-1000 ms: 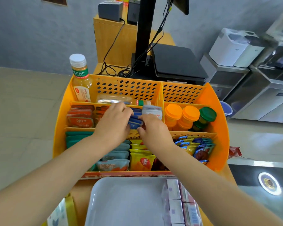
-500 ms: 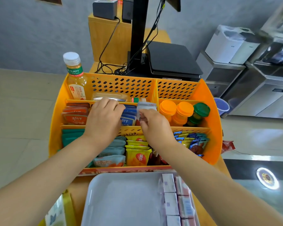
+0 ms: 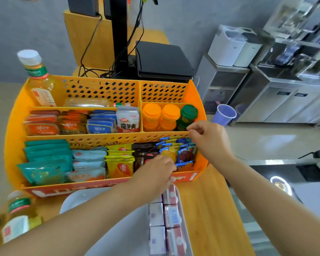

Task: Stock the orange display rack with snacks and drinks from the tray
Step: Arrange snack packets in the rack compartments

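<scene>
A person stood over an orange display rack (image 3: 15,126) on a wooden tabletop (image 3: 207,209), seen from a head camera looking down along both forearms. The landmark was the white tray (image 3: 78,199), which sat just in front of the rack, touching or nearly touching its front lip.

The small cartons (image 3: 171,217) remaining in the tray lay in two rows along its right side, their rows running from the rack's front edge back toward the person.

The left hand (image 3: 155,174) reached across the tray's far right corner, directly above the nearest cartons. Its fingers were curled downward at the rack's front lip, but whether that grip pinched anything could not be told, since the fingertips were hidden.

The right hand (image 3: 209,139) was farther from the tray, up at the rack's right wall beside the green-lidded jar (image 3: 188,112) and orange-lidded jars (image 3: 161,115). Its thumb and forefinger were pressed together; nothing was visibly held between them.

Judging by position, the left hand was much the nearer to the cartons, which lay just below and behind it.
</scene>
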`<state>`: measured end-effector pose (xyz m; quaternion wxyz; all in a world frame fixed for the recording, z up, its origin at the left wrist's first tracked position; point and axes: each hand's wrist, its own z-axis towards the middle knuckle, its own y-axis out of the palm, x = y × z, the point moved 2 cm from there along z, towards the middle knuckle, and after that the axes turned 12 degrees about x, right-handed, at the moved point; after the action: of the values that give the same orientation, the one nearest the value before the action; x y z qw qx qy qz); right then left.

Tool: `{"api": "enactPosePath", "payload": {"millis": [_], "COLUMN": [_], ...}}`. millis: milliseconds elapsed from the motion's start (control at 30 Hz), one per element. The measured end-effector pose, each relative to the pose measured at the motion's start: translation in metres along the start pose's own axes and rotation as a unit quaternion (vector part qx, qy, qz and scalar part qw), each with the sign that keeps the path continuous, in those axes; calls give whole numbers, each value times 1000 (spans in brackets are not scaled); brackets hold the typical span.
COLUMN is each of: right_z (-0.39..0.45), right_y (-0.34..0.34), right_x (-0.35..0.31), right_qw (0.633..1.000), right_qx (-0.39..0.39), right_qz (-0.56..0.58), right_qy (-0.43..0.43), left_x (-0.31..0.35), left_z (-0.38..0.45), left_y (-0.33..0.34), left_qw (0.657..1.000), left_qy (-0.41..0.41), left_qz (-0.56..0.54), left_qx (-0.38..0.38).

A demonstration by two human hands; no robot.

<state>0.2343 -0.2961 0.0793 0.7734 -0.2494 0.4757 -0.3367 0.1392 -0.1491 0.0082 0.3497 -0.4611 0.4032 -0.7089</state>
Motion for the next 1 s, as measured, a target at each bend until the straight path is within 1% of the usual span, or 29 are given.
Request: {"api": "enactPosePath", "payload": {"millis": [67,133,267,333,400,567,833,933,1000], "right_z": [-2,-3,-5,-4,-4,-2,3,3,5], "right_y": [-4,-9,-12,-14,-14,-12,-13,-12,-11], "right_x": [8,16,27,34,39,45,50,54,57], "right_qw": [1000,1000,999,998,997,997,996,996,995], "right_qx": [-3,-7,-12,-26,-42,-56,-63,-65,-68], "right_qz": [9,21,45,54,59,54,60,64,66], "right_qy": [-1,2,-3,5,19,22,11,9,7], "left_x": [10,18,29,34,37,44,52,57,59], "left_z": [6,16,32,37,39,42,53,59,60], "left_y": [21,33,47,51,53,63,76,77,77], "left_qw": [999,998,991,988,988,992,989,992,991], "left_qy": [7,-5,-3,-2,-13,-29,5,-9,-9], "left_qz": [21,40,126,151,154,124,143,127,136], "left_qx": [-40,-51,-52,-38,-20,-15,33,17,4]}}
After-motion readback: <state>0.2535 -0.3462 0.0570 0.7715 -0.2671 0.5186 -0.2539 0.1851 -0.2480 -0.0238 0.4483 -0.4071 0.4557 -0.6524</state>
